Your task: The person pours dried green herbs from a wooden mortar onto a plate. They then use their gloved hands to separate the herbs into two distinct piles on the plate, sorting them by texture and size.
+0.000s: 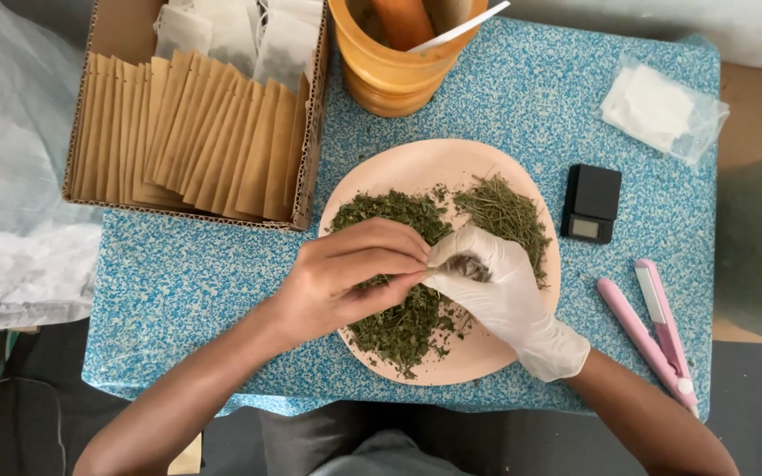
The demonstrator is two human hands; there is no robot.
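Pink plate [496,353] is the landmark, head view only. It sits mid-table on the blue speckled tabletop [187,282].

On the plate: dark crumbled dried herbs [399,326] on its left half, a paler, stringier pile of dried stems [504,211] at its upper right.

Hands meet over plate centre. Left hand [346,278], bare, fingers pinched shut on the rim of a small filter bag [462,264]. Right hand [504,295], in a white glove, curled closed around the same bag from the other side. Bag looks part-filled with dark herb; its mouth is hidden between the fingers, so can't tell how wide it is open.

Handling, my read: the bag is thin, soft and nearly weightless, crumples easily and would likely tear if pulled hard. Best taken by the top edge with a light two-finger pinch, body cupped from below so the contents stay in. Herb is dry, loose and crumbly, spills at any tilt.

Around the plate:
- upper left: cardboard box [108,35] with a row of upright brown paper envelopes [196,137], white empty bags [240,35] behind them
- above: orange tub [390,79], white utensil handle [460,31] sticking out
- right: small black pocket scale [591,203]
- lower right: pink mini heat sealer [654,330], jaws apart
- upper right: clear plastic pouch with white contents [663,110]
- far left, off the table: crumpled clear plastic sheet [11,220]
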